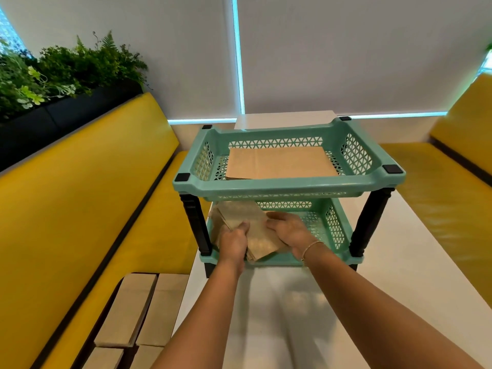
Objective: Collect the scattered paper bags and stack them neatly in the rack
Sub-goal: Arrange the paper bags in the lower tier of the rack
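Fingers of both hands pinch a skewed sheaf of paper bags in the rack's lower tray; light, floppy paper, best held at its edges.

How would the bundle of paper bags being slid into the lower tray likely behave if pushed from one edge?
The bundle of paper bags would probably fan apart: its edges already look splayed. It seems thin and floppy, likely sagging unless supported, which may be why the left hand and right hand both hold it. It probably weighs little.
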`<state>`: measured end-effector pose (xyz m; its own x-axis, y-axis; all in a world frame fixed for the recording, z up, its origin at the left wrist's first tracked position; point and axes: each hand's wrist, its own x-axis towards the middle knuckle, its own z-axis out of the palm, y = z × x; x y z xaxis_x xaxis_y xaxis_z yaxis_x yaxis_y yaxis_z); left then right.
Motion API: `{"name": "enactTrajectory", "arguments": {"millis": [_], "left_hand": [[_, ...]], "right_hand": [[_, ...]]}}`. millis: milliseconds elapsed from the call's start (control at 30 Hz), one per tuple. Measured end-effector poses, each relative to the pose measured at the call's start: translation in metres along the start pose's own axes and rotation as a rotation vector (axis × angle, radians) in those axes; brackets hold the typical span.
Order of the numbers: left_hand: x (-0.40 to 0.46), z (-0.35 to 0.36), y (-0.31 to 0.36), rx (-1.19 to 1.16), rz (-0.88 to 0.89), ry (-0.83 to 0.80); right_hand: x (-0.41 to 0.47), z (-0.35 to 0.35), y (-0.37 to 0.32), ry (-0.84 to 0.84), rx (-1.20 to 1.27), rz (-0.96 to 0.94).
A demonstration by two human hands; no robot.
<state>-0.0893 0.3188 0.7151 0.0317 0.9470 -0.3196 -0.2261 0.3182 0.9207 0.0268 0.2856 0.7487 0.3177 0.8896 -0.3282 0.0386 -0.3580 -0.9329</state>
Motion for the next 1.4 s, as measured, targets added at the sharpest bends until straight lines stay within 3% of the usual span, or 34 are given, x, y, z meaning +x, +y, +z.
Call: {"name": "enactTrajectory", "arguments": {"millis": [100,267,433,533,767,933,1000,1167,1233,1300,1400], "left_hand": [[-0.010,0.013,0.004,-0.143,-0.016,0.024],[-0.028,0.024,0.018,-0.282,-0.141,-0.229],[-0.033,0.028,0.025,-0.228,-0.117,-0.276],[-0.033,0.027,0.022,-0.219,-0.072,-0.255],[-0.033,0.023,0.016,-0.457,-0.078,-0.268],[-0.026,0.019,0.014,-0.463,-0.088,-0.240],[-0.017,0.018,0.010,-0.365,-0.082,-0.168],[-0.005,0.030,0.011,0.038,0.004,-0.159],[-0.007,0.041,0.013,0.440,0.081,-0.214],[0.002,0.052,0.006,0.944,0.273,-0.270],[0.008,0.072,-0.010,1.532,0.390,-0.505]], "right_hand": [[-0.007,-0.015,-0.002,-0.086,0.340,0.091],[-0.012,-0.031,0.010,-0.269,0.450,0.067],[-0.013,-0.043,0.015,-0.325,0.493,0.087],[-0.014,-0.041,0.021,-0.285,0.481,0.144],[-0.019,-0.028,0.029,-0.306,0.360,0.121],[-0.020,-0.033,0.014,-0.402,0.011,0.235],[-0.017,-0.042,0.005,-0.360,0.017,0.209],[-0.007,-0.070,-0.019,0.096,-0.040,0.037],[-0.002,-0.079,-0.020,0.198,-0.279,-0.011],[-0.006,-0.080,-0.021,0.272,-0.551,-0.023],[-0.006,-0.070,-0.016,0.363,-0.815,-0.067]]}}
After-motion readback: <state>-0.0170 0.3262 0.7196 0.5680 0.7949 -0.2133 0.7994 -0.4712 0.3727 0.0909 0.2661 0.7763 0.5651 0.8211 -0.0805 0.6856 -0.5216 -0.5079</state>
